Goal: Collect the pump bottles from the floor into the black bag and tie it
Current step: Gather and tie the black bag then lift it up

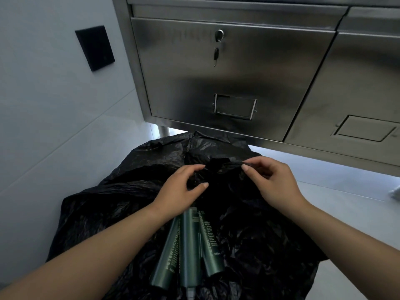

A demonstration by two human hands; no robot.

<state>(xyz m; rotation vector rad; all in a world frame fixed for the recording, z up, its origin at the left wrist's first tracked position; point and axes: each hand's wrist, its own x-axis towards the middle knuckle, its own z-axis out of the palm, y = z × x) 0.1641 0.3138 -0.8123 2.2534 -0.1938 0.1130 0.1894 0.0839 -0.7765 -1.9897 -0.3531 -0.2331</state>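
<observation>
I find left hand (184, 185) and right hand (272, 180) each pinching far film of the crumpled black plastic bag (108, 213); three dark green cylindrical pump bottles (190, 245) lie exposed mid-bag, so I would gather film over them before knotting.

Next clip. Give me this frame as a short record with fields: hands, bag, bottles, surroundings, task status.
left hand: pinches a fold of the black bag near its mouth
right hand: pinches a twisted strip of the bag's edge
bag: crumpled on the floor, no knot visible
green bottles: three visible, side by side among the bag's folds, between the forearms
behind: steel cabinet, key hanging from its lock
wall: black wall plate at left
status: tying begun, not done
</observation>
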